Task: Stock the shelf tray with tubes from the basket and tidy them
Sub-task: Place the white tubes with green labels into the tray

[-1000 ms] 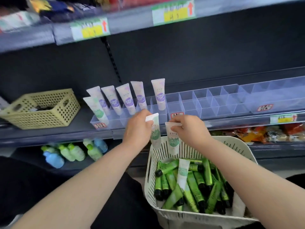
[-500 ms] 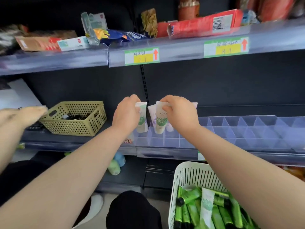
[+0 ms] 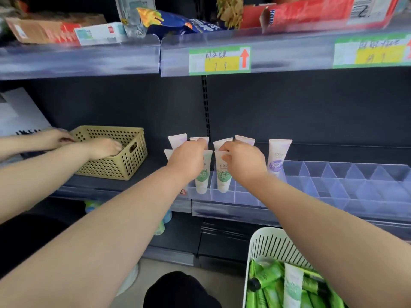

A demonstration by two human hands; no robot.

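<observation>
— Where the two hands meet at the front of the shelf, what do they hold?

— The left hand [image 3: 189, 161] curls its fingers round the flat top of a green-label tube [image 3: 203, 177]. The right hand [image 3: 242, 161] pinches the top of a second green-label tube [image 3: 223, 174] just beside it.

— How do those tubes look?

— White bodies, crimped flat at the upper end, with a green patch low down and a white cap at the bottom. Both stand upright, cap down, in neighbouring front compartments of the clear divided tray [image 3: 333, 183].

— And behind them?

— A back row of purple-label tubes [image 3: 178, 140] of the same shape; four tops show over the knuckles, leaning slightly. A lone purple-label tube [image 3: 277, 158] stands just right of the right hand. The tray's compartments run on to the right along the shelf.

— The supply?

— The white slotted basket [image 3: 266, 243] sits low at the right, under the right forearm. In it lie bright green tubes [image 3: 266, 278] with black caps, heaped flat, and one white tube [image 3: 293, 285] on top.

— Further out?

— A yellow perforated basket [image 3: 124, 152] stands on the same shelf, well apart to the left, with another person's hands [image 3: 104, 147] at it. On the upper shelf [image 3: 89, 61] lie snack packs [image 3: 173, 23], and its edge bears a price label [image 3: 220, 60] with a red arrow.
</observation>
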